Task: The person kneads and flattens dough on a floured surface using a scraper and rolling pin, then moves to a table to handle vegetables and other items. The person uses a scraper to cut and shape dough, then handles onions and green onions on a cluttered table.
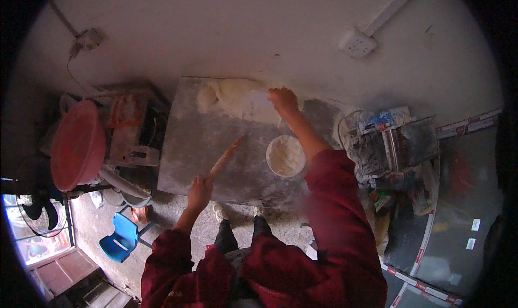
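My left hand (200, 192) grips one end of a slim, tapered wooden rolling pin (226, 157), which points away from me over the floury worktable (182, 154). Stretched to the table's far side, my right hand (284, 101) has its fingers curled beside a pale, flat patch (258, 99). Blur hides whether that hand holds it. White powder that looks like flour coats the table's back edge, where a pale lump (208, 95), dough or cloth, lies to the left. Below my right forearm stands a round white tub (285, 156) with pale powder inside.
A pink plastic basin (77, 146) leans at the left by a dusty boxy appliance (135, 134). A blue chair (120, 238) and a fan (42, 215) are lower left. Dusty machinery (392, 146) adjoins the table's right side. A socket strip (358, 42) hangs on the wall.
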`<control>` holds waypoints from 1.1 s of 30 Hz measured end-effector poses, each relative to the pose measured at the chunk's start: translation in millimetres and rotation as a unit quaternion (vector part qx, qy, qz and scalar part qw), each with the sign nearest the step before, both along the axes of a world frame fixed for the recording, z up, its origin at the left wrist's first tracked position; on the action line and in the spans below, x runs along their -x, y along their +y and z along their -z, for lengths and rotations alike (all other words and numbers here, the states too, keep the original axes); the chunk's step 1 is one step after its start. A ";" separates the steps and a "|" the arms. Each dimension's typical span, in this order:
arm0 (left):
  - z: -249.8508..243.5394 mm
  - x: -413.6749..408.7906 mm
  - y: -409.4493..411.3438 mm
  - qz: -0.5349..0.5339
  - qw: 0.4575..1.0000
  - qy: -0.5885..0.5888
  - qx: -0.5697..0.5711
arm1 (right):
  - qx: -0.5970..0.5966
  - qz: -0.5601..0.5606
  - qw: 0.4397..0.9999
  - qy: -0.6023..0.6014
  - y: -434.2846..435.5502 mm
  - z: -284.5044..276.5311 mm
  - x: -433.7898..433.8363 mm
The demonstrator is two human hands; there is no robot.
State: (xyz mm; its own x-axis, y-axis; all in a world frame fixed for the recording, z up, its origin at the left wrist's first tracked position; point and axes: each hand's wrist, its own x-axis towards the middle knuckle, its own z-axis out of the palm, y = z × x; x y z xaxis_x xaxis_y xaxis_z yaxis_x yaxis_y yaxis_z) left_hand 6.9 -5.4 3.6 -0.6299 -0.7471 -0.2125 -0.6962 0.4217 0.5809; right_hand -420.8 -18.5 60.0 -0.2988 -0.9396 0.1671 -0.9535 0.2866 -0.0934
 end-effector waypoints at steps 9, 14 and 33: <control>78.2 25.9 -49.6 0.198 0.961 -0.067 0.184 | -0.129 -0.019 0.984 -0.122 79.1 10.8 42.6; 78.8 77.9 -65.1 0.197 0.943 -0.119 0.240 | -0.043 -0.023 0.999 -0.008 99.1 52.5 65.9; 63.6 147.6 -12.0 0.022 0.992 0.093 0.087 | -0.007 0.038 0.986 -0.163 116.7 0.0 55.1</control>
